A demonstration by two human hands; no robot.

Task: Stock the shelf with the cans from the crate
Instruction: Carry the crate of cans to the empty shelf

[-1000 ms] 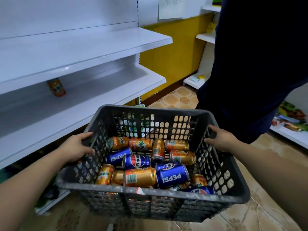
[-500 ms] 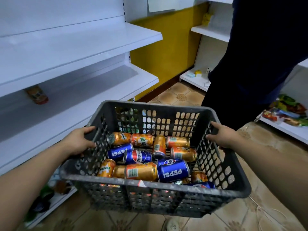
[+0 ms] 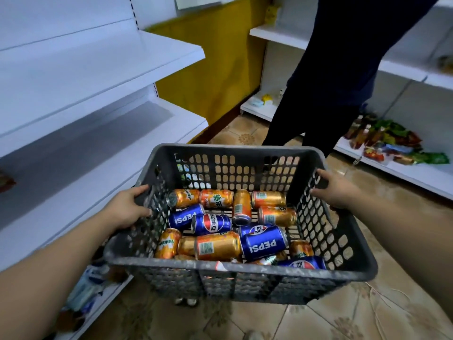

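Observation:
I hold a dark grey perforated plastic crate (image 3: 245, 271) in front of me, off the floor. My left hand (image 3: 127, 209) grips its left rim and my right hand (image 3: 335, 190) grips its right rim. Inside lie several cans on their sides: blue Pepsi cans (image 3: 263, 242) and orange Mirinda cans (image 3: 218, 246). The white shelf unit (image 3: 103, 148) stands to my left, its middle board level with the crate's far left corner. One orange item (image 3: 6, 180) lies at the far left edge of that board, mostly cut off.
A person in dark clothes (image 3: 326, 99) stands just beyond the crate, to the right. Low white shelves (image 3: 404, 173) at right carry colourful snack packets (image 3: 389, 143). A yellow wall (image 3: 215, 69) is behind. The bottom left shelf holds packets (image 3: 85, 290). The floor is tiled.
The crate and my view have swung to the right. The shelf and the orange item on it slid toward the left edge. Both hands kept their grip on the rims.

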